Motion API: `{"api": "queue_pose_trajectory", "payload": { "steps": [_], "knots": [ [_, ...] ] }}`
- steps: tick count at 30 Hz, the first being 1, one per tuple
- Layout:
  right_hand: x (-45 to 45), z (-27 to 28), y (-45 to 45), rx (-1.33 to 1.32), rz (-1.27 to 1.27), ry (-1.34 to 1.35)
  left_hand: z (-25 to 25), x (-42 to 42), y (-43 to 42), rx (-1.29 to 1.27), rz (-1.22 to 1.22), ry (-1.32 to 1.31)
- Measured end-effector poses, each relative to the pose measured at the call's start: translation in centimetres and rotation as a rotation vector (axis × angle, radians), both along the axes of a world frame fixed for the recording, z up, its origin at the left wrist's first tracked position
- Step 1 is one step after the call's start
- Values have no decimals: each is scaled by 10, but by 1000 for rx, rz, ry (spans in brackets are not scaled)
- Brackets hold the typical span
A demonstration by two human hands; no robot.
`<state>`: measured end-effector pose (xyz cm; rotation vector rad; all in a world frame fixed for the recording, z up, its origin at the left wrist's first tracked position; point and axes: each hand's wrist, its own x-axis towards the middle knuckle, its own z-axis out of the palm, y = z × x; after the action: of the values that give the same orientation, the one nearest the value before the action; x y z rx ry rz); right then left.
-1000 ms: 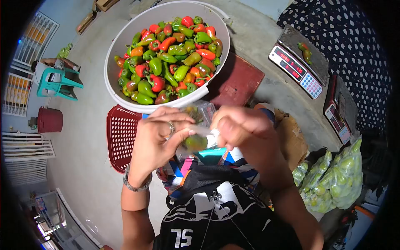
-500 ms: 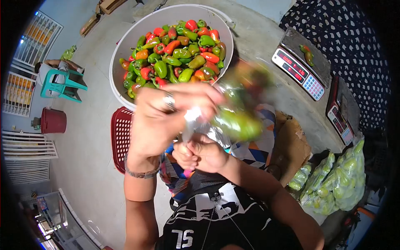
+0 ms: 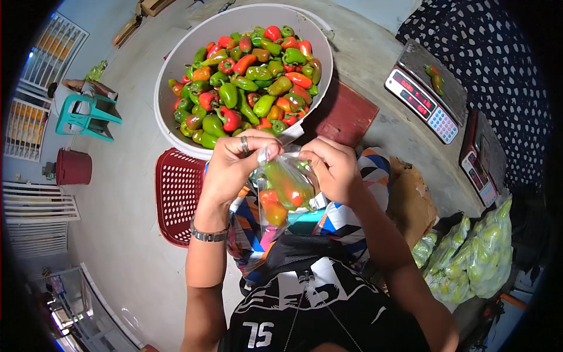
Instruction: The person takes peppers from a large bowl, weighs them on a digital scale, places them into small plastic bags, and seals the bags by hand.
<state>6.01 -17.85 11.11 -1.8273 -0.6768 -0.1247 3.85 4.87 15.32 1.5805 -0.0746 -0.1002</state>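
My left hand [image 3: 234,167], with a ring and a wristband, pinches one upper corner of a clear plastic bag [image 3: 263,202]. Opposite it, my right hand [image 3: 335,170] grips the bag's other upper corner between thumb and fingers. Inside the bag, which hangs over my lap, are green and orange-red peppers [image 3: 287,185]. Just beyond both hands stands a large whitish tub [image 3: 162,111] holding many red, green and orange peppers [image 3: 243,82].
A red perforated basket [image 3: 176,193] stands left of my legs. At right are two digital scales [image 3: 419,100], one bearing a pepper [image 3: 434,80], and filled plastic bags [image 3: 484,258]. A person [image 3: 88,91] is by a teal chair [image 3: 88,114] at far left.
The bag of peppers has swung from the upper right down to hang between my hands. My hands have moved apart, from crowded together to opposite sides of its top.
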Motion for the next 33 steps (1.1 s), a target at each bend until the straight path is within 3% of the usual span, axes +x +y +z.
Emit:
{"api": "queue_pose_trajectory", "payload": {
  "steps": [4, 8, 9, 16, 20, 22, 23, 25, 31, 33],
  "knots": [
    [8, 1, 9, -42, -30, -111, 10, -8, 8, 55, -79, 29],
    [14, 11, 9, -173, -22, -354, 2, -16, 16, 124, 1, -58],
    [17, 16, 8, -213, 39, -367, 2, -21, 18, 230, 21, -130],
    [14, 41, 28, -404, 224, -316, 23, -53, 31, 262, 218, 118],
    [-3, 60, 39, -265, 181, -343, 35, -60, 37, 354, 293, 94],
    [-23, 56, 45, -195, 183, -241, 32, -65, 40, 320, 391, 56],
    [-32, 54, 49, -164, 194, -175, 40, -71, 40, 428, 426, 148],
    [-50, 53, 58, 3, 179, 63, 36, -78, 36, 489, 468, 25],
    [-74, 51, 87, 306, 129, 395, 39, -57, 7, 1041, 533, -486],
    [-72, 54, 88, 405, 98, 551, 27, -37, 2, 869, 610, -563]
  ]
}}
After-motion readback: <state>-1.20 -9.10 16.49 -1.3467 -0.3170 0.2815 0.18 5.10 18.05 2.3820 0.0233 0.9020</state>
